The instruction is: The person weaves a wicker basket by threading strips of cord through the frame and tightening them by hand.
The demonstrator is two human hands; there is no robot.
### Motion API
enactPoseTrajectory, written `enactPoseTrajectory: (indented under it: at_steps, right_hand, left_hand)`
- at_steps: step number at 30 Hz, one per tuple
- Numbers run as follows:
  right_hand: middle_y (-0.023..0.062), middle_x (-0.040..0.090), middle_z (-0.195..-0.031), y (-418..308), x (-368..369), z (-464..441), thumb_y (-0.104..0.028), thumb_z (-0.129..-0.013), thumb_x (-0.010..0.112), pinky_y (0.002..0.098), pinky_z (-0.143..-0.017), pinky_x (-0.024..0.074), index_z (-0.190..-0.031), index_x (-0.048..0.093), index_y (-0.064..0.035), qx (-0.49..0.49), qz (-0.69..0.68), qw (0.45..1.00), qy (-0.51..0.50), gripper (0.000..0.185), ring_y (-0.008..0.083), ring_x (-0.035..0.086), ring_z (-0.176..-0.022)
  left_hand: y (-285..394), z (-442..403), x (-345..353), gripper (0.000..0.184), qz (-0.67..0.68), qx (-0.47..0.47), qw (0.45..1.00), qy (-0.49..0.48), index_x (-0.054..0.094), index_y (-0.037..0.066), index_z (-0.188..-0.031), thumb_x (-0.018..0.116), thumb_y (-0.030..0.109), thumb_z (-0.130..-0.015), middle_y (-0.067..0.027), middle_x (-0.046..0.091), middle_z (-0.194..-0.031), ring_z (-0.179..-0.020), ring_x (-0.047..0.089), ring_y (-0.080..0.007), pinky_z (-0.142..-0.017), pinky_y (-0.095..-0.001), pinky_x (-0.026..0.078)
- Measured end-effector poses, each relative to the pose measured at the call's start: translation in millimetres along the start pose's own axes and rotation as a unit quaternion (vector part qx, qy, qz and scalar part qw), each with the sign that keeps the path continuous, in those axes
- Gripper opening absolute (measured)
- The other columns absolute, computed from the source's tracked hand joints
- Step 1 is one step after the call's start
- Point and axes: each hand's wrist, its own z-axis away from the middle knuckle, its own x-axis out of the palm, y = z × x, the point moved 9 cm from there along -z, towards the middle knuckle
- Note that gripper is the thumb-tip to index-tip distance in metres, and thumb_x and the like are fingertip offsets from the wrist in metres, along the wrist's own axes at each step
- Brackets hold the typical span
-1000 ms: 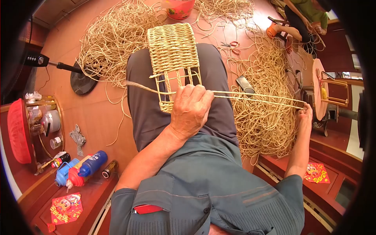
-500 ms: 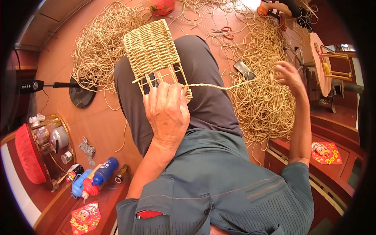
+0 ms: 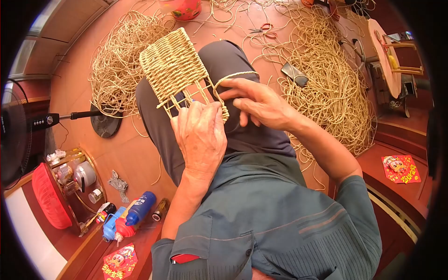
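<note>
A partly woven basket [image 3: 175, 65] of twisted straw cord rests tilted on my thighs, its lower part showing bare frame bars. My left hand [image 3: 199, 135] is closed round the bars at its lower end; the fingers hide what lies beneath them. From the right side of that end a working cord [image 3: 240, 73] loops up and bends away to the right. Beside this loop is my right hand [image 3: 266, 105], fingers stretched toward the basket and spread apart. The fingertips are close to the cord; whether they touch it I cannot tell.
Heaps of loose cord lie on the floor at the left [image 3: 123, 60] and right [image 3: 326, 88]. A phone [image 3: 294, 74] lies on the right heap, with red-handled scissors [image 3: 266, 31] beyond. A fan [image 3: 46, 120] stands left. Flasks [image 3: 140, 207] sit at lower left.
My right hand has swung in from the far right to beside the basket. The cord, stretched out rightward before, now curves up in a loop. My left hand keeps its grip.
</note>
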Motion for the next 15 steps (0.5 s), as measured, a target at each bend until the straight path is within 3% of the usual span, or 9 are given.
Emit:
enactPoseTrajectory:
  at_steps: [3, 4, 7, 10, 14, 15]
  right_hand:
    - [0.0147, 0.074, -0.141, 6, 12, -18, -0.007, -0.115, 0.056, 0.0204, -0.060, 0.0539, -0.175, 0.040, -0.0051, 0.029, -0.056, 0.997, -0.034, 0.062, 0.0067, 0.072, -0.081]
    - [0.0107, 0.075, -0.129, 11, 12, -24, -0.008, -0.116, 0.057, 0.0207, -0.060, 0.0540, -0.175, 0.039, -0.0047, 0.025, -0.042, 0.998, -0.029, 0.062, 0.0066, 0.069, -0.077]
    - [0.0083, 0.076, -0.120, 8, 9, -24, -0.012, -0.115, 0.058, 0.0246, -0.060, 0.0553, -0.170, 0.043, -0.0013, 0.018, -0.019, 1.000, -0.005, 0.059, 0.0088, 0.069, -0.075]
    - [0.0036, 0.071, -0.107, 5, 6, -17, -0.010, -0.113, 0.059, 0.0232, -0.055, 0.0475, -0.166, 0.046, -0.0019, 0.009, -0.035, 0.997, 0.071, 0.055, 0.0055, 0.057, -0.067]
    - [-0.0016, 0.060, -0.094, 15, -3, -8, -0.008, -0.108, 0.062, 0.0202, -0.050, 0.0303, -0.150, 0.056, -0.0073, 0.090, -0.321, 0.939, 0.087, 0.041, 0.0017, 0.035, -0.062]
    - [-0.0037, 0.056, -0.092, 16, -9, -7, -0.010, -0.108, 0.063, 0.0197, -0.050, 0.0303, -0.146, 0.058, -0.0076, 0.078, -0.362, 0.928, 0.046, 0.038, 0.0008, 0.037, -0.062]
  left_hand:
    - [-1, 0, -1, 0.011, 0.009, 0.005, 1.000, -0.006, 0.080, 0.012, -0.110, 0.081, 0.014, -0.099, -0.0033, 0.066, -0.096, -0.092, 0.062, -0.0278, -0.087, -0.0457, 0.043]
    - [-1, 0, -2, 0.011, 0.014, 0.001, 1.000, -0.009, 0.080, 0.012, -0.110, 0.081, 0.013, -0.099, -0.0033, 0.065, -0.095, -0.092, 0.062, -0.0278, -0.087, -0.0456, 0.043]
    - [-3, 0, -3, 0.011, 0.030, -0.017, 0.999, -0.012, 0.080, 0.012, -0.109, 0.082, 0.013, -0.098, -0.0032, 0.066, -0.094, -0.093, 0.063, -0.0275, -0.087, -0.0444, 0.043]
    - [-5, 2, -5, 0.012, 0.055, -0.032, 0.998, -0.003, 0.081, 0.012, -0.109, 0.083, 0.014, -0.097, -0.0031, 0.069, -0.094, -0.095, 0.065, -0.0262, -0.089, -0.0424, 0.045]
    - [4, -4, -1, 0.019, 0.063, 0.005, 0.998, 0.018, 0.079, 0.013, -0.112, 0.086, 0.015, -0.093, -0.0025, 0.068, -0.096, -0.095, 0.064, -0.0260, -0.089, -0.0428, 0.045]
    - [8, -6, 1, 0.021, 0.053, 0.020, 0.998, 0.022, 0.079, 0.013, -0.111, 0.087, 0.016, -0.093, -0.0023, 0.068, -0.097, -0.095, 0.064, -0.0261, -0.089, -0.0431, 0.045]
